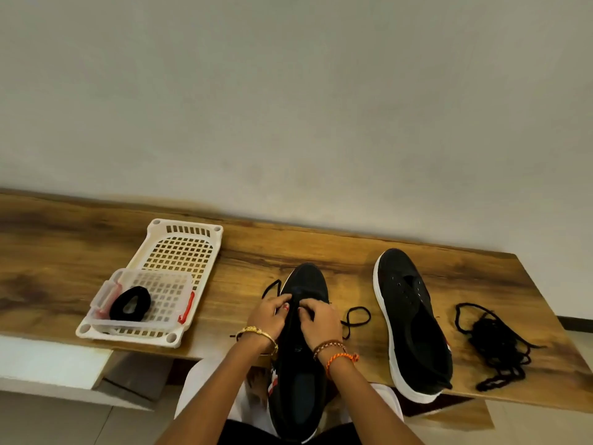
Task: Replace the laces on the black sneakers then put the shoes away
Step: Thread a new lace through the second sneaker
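Observation:
A black sneaker (303, 364) lies toe-away at the table's front edge, its heel over my lap. My left hand (271, 313) and my right hand (319, 319) sit on its eyelet area, fingers curled and pinching a black lace (356, 317) whose loops trail out on both sides. A second black sneaker (414, 326) with a white sole lies to the right, with no lace in its eyelets. Further right lies a tangled pile of black laces (491, 345). A coiled black lace (130, 304) rests in a clear plastic box.
The wooden table (288, 248) stands against a plain wall. At the left a white perforated tray (179, 248) carries the clear box (144, 293) with red clips. The table's right end stops near the lace pile.

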